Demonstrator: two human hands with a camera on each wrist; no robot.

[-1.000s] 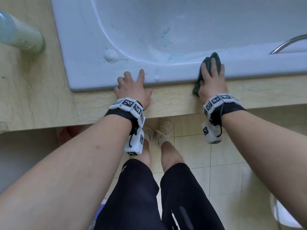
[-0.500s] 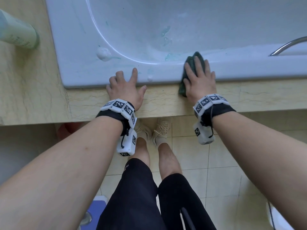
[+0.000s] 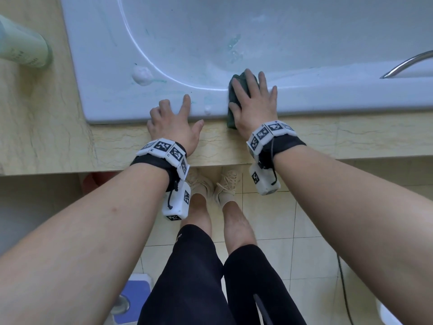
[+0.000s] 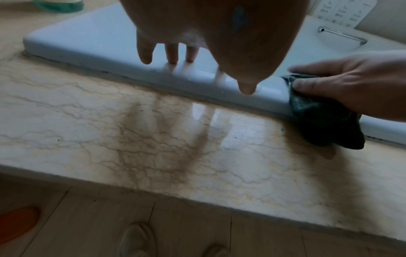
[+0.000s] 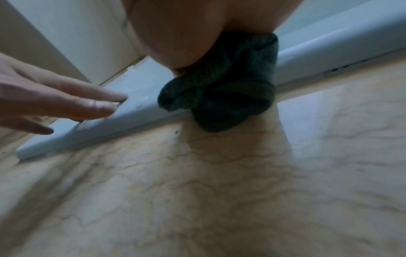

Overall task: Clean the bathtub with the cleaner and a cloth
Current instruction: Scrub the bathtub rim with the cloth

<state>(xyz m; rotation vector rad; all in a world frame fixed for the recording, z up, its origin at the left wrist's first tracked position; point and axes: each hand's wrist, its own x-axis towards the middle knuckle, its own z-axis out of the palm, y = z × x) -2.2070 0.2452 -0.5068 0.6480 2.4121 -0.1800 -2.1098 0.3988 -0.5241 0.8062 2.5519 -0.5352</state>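
No legible txt; bottle label and card print (both blurred).

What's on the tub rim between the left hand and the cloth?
Between the left hand and the cloth, the head view shows bare tub rim with only a small foam drop and faint green smears.

Soft, even daylight in the head view; pale sheen along the inner curve of the white glossy bathtub. Straight lines bowed toward the edges by the wide lens. Both wrist views dimmer and grainy: bright glare patch and finger shadows on the beige veined marble ledge, strong motion blur across its near part.
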